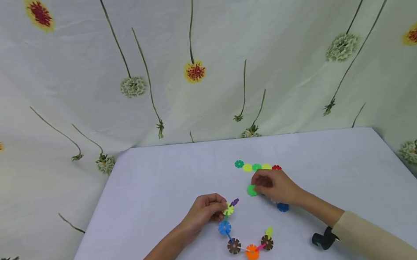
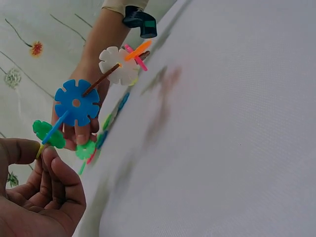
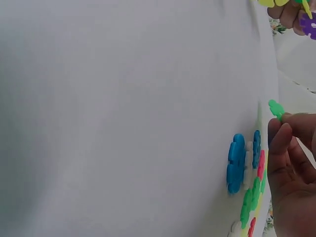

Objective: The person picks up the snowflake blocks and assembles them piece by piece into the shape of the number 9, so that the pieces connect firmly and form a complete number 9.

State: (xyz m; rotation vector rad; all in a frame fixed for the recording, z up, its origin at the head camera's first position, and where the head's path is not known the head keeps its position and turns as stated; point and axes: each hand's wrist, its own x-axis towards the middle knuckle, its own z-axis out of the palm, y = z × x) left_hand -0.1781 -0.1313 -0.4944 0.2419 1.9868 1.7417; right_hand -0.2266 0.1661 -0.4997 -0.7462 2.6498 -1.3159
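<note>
My left hand (image 1: 204, 212) pinches a yellow disc (image 1: 229, 209) at one end of a chain of slotted snowflake discs. From there the chain curves through a blue disc (image 1: 224, 227), a brown disc (image 1: 234, 246) and an orange disc (image 1: 252, 252). A purple disc (image 1: 235, 202) sticks out past the left fingertips. Between thumb and fingertips, my right hand (image 1: 278, 184) holds a bright green disc (image 1: 251, 190), seen nearly edge-on in the right wrist view. This green disc is apart from the chain.
Loose discs lie in rows beyond and under the right hand, among them a green disc (image 1: 239, 164), a red disc (image 1: 276, 167) and a blue disc (image 1: 283, 207). The white table (image 1: 166, 171) backs onto a flowered cloth (image 1: 164, 43).
</note>
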